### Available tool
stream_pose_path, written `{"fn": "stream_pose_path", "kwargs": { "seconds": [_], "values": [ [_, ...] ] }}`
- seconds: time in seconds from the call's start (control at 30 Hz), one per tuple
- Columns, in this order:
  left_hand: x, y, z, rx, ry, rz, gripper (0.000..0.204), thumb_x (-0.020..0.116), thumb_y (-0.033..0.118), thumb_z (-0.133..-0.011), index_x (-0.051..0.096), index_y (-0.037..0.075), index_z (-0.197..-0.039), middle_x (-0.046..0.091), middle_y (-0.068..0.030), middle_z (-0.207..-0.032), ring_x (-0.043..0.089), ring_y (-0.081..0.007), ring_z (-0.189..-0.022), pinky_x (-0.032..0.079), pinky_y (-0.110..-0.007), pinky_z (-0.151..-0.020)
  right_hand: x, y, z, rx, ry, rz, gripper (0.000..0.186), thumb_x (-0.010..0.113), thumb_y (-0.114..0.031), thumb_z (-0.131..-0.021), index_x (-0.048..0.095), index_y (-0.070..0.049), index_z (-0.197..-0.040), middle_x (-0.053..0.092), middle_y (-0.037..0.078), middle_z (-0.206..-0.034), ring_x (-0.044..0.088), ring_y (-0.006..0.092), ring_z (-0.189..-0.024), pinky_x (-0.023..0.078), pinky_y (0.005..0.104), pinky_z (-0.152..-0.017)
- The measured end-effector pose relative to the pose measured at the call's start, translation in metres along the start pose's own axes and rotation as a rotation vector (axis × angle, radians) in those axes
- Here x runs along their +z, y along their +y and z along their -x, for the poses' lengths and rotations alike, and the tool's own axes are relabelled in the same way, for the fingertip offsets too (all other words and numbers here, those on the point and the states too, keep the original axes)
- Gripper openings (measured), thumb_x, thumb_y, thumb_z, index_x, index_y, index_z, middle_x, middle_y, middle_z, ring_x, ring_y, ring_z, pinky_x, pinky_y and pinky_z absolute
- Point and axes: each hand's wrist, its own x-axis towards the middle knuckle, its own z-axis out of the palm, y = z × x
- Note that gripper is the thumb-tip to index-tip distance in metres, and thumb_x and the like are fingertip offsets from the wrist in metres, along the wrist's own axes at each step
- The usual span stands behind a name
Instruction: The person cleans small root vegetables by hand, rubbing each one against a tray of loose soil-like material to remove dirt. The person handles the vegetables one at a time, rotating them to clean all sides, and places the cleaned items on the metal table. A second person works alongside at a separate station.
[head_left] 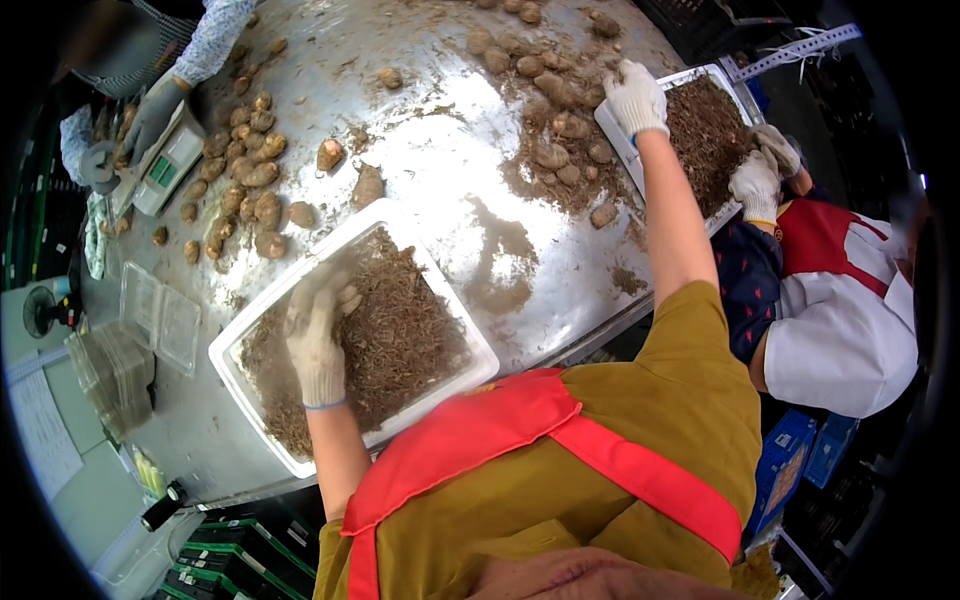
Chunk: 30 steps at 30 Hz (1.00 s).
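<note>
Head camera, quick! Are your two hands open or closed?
Left hand: over brown shreds, too blurred to tell.
Right hand: at a white box, grip unclear; can't tell.

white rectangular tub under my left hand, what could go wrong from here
The white rectangular tub sits close to the edge of the shiny metal table; a knock could spill its brown fibrous debris. Your white-gloved right hand and a co-worker's gloved hands are at opposite sides of a second white tub, so they might bump.
</note>
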Motion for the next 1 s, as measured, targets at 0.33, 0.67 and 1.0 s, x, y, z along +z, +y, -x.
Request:
{"fn": "stream_pose_path", "kwargs": {
  "seconds": [0.33, 0.67, 1.0],
  "values": [
    [0.007, -0.005, 0.006, 0.004, -0.009, -0.044, 0.041, 0.059, 0.016, -0.098, 0.053, -0.007, -0.132, 0.066, -0.0168, -0.112, 0.066, -0.0222, -0.095, 0.055, -0.036, -0.086, 0.023, -0.036, -0.016, -0.139, -0.277, 0.022, 0.053, 0.064, -0.019, -0.086, 0.052, -0.014, -0.138, 0.05, 0.014, -0.14, 0.057, 0.0375, -0.123, 0.045, 0.0488, -0.103],
    [0.053, 0.017, 0.021, 0.04, -0.21, -0.05, 0.036, 0.062, 0.011, -0.095, 0.058, -0.008, -0.126, 0.068, -0.0187, -0.112, 0.068, -0.0222, -0.096, 0.058, -0.032, -0.086, -0.051, -0.07, 0.136, -0.228, -0.35, -1.733, 0.079, 0.071, -0.001, -0.079, 0.036, -0.001, -0.15, 0.043, 0.01, -0.151, 0.043, 0.022, -0.136, 0.042, 0.0346, -0.109],
    [0.094, 0.02, 0.053, -0.214, -0.624, 0.276, 0.063, 0.057, 0.029, -0.096, 0.038, -0.001, -0.147, 0.061, -0.0131, -0.114, 0.064, -0.0216, -0.098, 0.055, -0.034, -0.091, -0.08, -0.144, 0.249, -0.338, -0.584, -1.868, 0.072, 0.074, 0.002, -0.081, 0.042, 0.0, -0.145, 0.053, 0.011, -0.14, 0.049, 0.0211, -0.132, 0.041, 0.0361, -0.111]
  ]
}}
